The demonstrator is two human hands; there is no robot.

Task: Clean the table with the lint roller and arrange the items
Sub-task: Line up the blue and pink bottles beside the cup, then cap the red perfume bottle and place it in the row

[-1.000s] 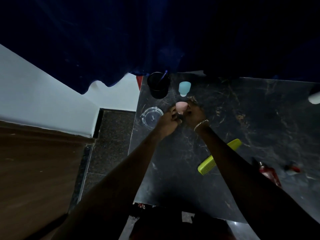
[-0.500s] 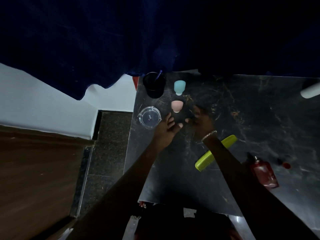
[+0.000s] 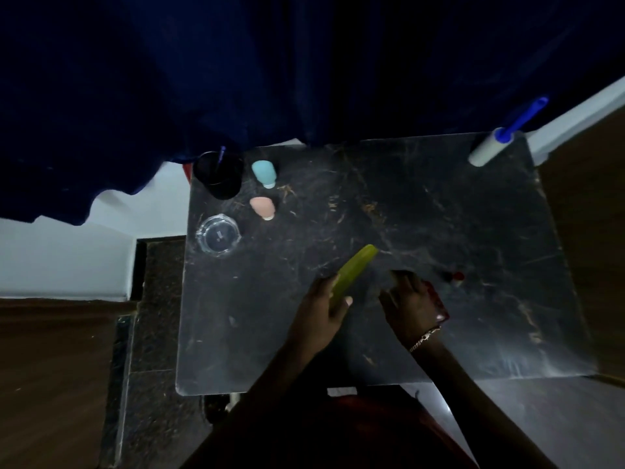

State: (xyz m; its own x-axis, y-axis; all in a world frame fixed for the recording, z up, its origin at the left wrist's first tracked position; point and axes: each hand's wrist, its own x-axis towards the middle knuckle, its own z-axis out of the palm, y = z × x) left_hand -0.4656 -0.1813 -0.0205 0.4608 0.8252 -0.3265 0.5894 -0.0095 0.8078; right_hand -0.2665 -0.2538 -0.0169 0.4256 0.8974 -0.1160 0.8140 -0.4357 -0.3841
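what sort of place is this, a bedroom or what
Likely a home dressing corner: a small dark marble-look table set against a blue curtain, with a green comb, small toiletry bottles and a lint roller.

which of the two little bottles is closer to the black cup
The blue bottle, right beside the black cup; the pink bottle stands farther off.

one head-worn view only, up over the near edge of the dark table [image 3: 439, 204], tipped steeply down and forward, fairly close. nearly the whole tabletop in shot, curtain [image 3: 304, 62] at 12 o'clock, floor [image 3: 50, 384] at 9 o'clock, left hand [image 3: 321, 309] and right hand [image 3: 411, 309] toward 6 o'clock.
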